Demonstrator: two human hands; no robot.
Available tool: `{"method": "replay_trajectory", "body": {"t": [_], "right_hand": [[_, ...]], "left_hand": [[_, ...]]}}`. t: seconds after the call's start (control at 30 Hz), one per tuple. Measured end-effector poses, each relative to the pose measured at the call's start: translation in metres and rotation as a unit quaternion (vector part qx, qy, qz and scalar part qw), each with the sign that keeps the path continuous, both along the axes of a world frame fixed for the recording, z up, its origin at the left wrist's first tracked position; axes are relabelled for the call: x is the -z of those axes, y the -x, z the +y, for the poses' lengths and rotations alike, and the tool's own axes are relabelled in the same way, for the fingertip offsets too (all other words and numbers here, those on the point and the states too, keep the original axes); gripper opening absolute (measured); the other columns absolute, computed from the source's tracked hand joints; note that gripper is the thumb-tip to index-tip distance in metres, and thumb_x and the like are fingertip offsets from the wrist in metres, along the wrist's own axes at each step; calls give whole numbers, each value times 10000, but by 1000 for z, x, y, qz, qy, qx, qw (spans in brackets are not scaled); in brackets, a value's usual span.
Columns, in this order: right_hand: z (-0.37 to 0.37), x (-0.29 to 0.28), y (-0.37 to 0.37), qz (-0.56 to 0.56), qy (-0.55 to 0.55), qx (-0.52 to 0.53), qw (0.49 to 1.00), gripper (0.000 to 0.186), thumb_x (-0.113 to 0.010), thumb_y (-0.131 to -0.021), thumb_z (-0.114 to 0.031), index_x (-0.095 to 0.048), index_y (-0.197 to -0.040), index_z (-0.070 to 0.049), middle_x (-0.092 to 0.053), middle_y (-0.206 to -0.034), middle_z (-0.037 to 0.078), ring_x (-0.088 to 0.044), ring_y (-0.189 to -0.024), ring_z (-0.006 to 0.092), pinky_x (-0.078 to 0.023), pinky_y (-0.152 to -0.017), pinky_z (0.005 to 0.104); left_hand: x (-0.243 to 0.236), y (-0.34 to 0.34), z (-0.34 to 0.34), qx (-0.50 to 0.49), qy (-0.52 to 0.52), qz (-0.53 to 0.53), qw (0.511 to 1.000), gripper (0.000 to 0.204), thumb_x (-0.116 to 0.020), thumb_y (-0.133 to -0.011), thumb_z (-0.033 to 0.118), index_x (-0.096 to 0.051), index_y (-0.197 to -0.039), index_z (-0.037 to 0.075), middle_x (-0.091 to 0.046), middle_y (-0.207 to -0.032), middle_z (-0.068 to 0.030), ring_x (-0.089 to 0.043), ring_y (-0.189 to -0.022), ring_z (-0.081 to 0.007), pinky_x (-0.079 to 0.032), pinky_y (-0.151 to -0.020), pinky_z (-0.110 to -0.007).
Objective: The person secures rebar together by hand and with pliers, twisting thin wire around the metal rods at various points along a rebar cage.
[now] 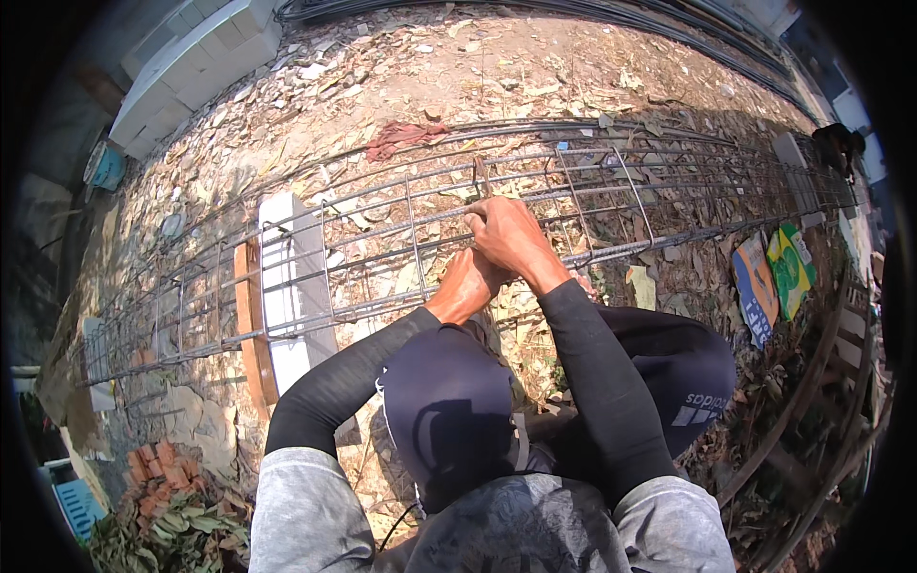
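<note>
Steel cage (pixel 415 234) is running 9 to 3 o'clock, white block (pixel 287 306) at 9 seemingly propping it for finger room. Left hand (pixel 466 286), right hand (pixel 517 239) curling mid-cage; can't tell what they're gripping.

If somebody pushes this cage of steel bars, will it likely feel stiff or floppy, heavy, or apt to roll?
The steel cage is probably stiff, since long bars run through crossing hoops. It may be heavy, given all that metal. It seems unlikely to roll: its hoops look four-sided, and it appears to lie across the white block.
</note>
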State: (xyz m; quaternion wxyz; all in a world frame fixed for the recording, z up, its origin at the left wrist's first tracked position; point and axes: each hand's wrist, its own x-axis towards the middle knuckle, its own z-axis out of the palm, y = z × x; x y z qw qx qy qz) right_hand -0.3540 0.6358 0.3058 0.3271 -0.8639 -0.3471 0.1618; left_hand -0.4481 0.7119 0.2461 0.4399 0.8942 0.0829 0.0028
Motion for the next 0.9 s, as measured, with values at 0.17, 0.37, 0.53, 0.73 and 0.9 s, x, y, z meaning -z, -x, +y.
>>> {"method": "replay_trajectory", "body": {"t": [0.17, 0.37, 0.53, 0.73, 0.9], "right_hand": [[53, 21, -27, 2, 304, -169, 938, 308, -663, -740, -159, -758, -998, -18, -715, -990, 253, -705, -914, 416, -561, -784, 470], [72, 9, -30, 24, 485, -222, 846, 287, -683, -676, -105, -778, -939, -40, -739, -959, 195, -728, -914, 330, -571, -760, 463], [46, 23, -60, -25, 355, -323, 877, 243, -614, -742, -176, -741, -826, 14, -730, -868, 181, -688, -755, 295, -542, -642, 472], [3, -8, -48, 496, 65, -31, 865, 387, -636, -928, -423, -665, -796, -61, -558, -626, -10, -452, -539, 128, -384, -541, 298], [1, -18, -49, 185, 105, -164, 963, 313, -667, -935, -339, -695, -865, -35, -527, -625, -18, -427, -516, 87, -360, -502, 284]], "left_hand": [[21, 3, -1, 7, -19, -177, 984, 95, -732, -805, 129, -723, -774, 39, -665, -746, -177, -639, -734, -380, -493, -654, -474], [20, 9, -1, 10, -52, -144, 988, 105, -729, -802, 127, -724, -754, 33, -657, -719, -188, -625, -692, -394, -490, -642, -480], [20, 0, 0, 55, -157, -40, 985, 150, -697, -816, 137, -713, -740, 9, -648, -682, -209, -637, -640, -410, -511, -625, -494], [22, 13, -1, -13, -81, -154, 985, 104, -666, -809, 67, -674, -746, -15, -634, -644, -180, -636, -626, -385, -514, -629, -472], [5, 2, -10, 29, 23, -80, 996, 156, -622, -797, 33, -731, -907, 11, -684, -753, -183, -640, -684, -372, -514, -654, -448]]}}
